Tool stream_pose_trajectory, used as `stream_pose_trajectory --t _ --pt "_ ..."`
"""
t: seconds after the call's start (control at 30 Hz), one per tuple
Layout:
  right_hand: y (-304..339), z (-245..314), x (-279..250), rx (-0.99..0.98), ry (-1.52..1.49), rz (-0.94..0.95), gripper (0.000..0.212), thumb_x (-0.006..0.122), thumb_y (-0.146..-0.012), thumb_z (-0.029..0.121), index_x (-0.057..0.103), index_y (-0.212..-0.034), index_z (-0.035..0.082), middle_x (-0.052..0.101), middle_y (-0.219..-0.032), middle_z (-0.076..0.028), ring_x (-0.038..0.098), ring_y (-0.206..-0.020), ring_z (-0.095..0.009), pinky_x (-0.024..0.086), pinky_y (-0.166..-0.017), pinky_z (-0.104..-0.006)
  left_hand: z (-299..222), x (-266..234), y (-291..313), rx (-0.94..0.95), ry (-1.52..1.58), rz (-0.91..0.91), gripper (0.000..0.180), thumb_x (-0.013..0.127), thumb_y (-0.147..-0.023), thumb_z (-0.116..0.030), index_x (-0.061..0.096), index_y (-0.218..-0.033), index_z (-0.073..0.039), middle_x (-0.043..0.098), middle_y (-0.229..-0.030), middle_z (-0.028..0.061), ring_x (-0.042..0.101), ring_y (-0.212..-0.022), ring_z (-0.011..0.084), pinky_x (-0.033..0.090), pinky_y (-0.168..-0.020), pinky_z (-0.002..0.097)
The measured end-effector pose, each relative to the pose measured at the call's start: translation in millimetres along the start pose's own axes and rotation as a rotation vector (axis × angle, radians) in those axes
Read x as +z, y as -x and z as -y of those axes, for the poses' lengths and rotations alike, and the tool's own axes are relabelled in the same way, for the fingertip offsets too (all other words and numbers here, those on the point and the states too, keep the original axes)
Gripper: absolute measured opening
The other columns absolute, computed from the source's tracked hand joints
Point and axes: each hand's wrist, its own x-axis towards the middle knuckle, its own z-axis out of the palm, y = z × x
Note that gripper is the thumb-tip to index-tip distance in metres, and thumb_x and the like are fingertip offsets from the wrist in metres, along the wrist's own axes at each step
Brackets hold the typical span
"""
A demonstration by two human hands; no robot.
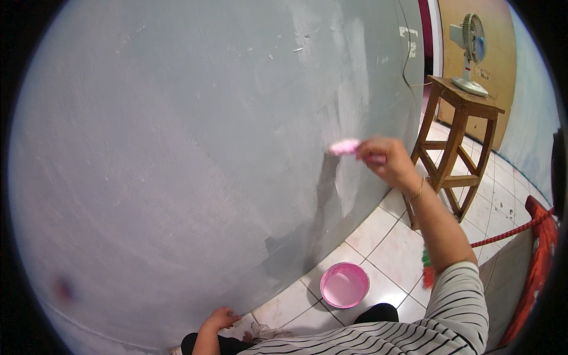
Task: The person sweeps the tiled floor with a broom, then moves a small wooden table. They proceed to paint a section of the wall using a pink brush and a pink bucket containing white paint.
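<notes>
Left of the right grip (387,160) juts a pink, brush-like tool (344,147).

A pale fan (475,40) tops a wooden stool (447,89) — white floor tiles (378,236) beneath; a red rope (512,232) nearby.

The right hand (386,160) holds a blurred pink tool (345,147) near the bluish-grey wall (213,142).

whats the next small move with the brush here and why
Probably a short downward stroke of the brush on the wall: the right hand holds it with its pale tip at or near the surface, and the pale patch just below has ragged edges with grey around it. Whether the tip touches, I can't tell.
</notes>
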Motion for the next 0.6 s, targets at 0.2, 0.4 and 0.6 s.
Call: stream_pose_trajectory --t 0.2,0.4,0.6 --pt "-119 55 -63 -0.411 -0.261 -0.37 0.012 0.061 -0.075 -0.003 0.064 -0.084 0.004 0.063 -0.091 -0.004 0.06 -0.086 -0.015 0.048 -0.082 -0.0258 -3 -1 0 0.015 0.04 -0.015 0.061 0.069 -0.072 -0.036 0.049 -0.113 0.005 0.063 -0.086 0.0145 0.063 -0.065 0.0185 0.05 -0.057 0.0289" --pt "-166 80 -80 -0.531 -0.347 -0.539 0.011 0.061 -0.076 0.0 0.063 -0.087 0.001 0.064 -0.088 -0.007 0.06 -0.082 -0.014 0.049 -0.078 -0.0232 -2 3 2 -0.028 0.078 -0.051 0.062 0.069 -0.072 -0.035 0.048 -0.114 0.005 0.063 -0.089 0.015 0.063 -0.065 0.0187 0.05 -0.057 0.029" --pt "-46 10 -2 -0.145 -0.535 -0.187 0.014 0.063 -0.072 -0.001 0.064 -0.085 0.004 0.064 -0.09 -0.004 0.058 -0.084 -0.011 0.048 -0.073 -0.0246 -11 6 15 0.023 0.025 -0.113 0.06 0.069 -0.071 -0.036 0.051 -0.111 0.005 0.063 -0.087 0.0144 0.063 -0.063 0.0187 0.05 -0.057 0.029"
